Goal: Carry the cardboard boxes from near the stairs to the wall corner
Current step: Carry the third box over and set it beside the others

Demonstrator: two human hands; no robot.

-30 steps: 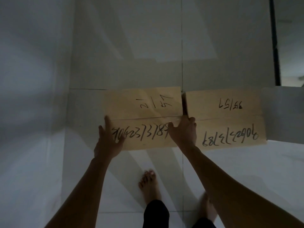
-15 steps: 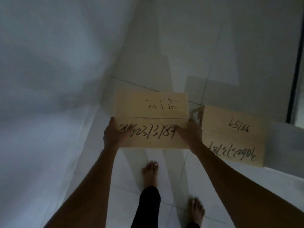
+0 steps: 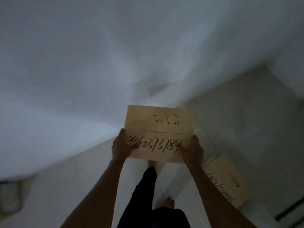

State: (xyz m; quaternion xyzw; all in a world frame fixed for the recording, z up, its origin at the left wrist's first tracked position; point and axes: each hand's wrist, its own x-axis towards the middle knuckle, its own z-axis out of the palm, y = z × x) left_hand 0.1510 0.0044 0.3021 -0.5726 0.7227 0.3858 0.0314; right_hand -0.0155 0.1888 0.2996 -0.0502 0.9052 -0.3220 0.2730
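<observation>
Gripping both hands, tan cardboard box [image 3: 158, 130] bears black handwritten numbers.

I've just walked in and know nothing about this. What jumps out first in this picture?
A tan cardboard box with big black handwritten numbers sits mid-frame, held off the floor by the left hand and right hand at its near corners. A second box with similar scrawl lies on the pale floor at lower right. Everything else is dim grey wall.

Bare forearms without sleeves, dark trousers [image 3: 144, 195] on the legs, and bare feet [image 3: 170, 202] below.
</observation>
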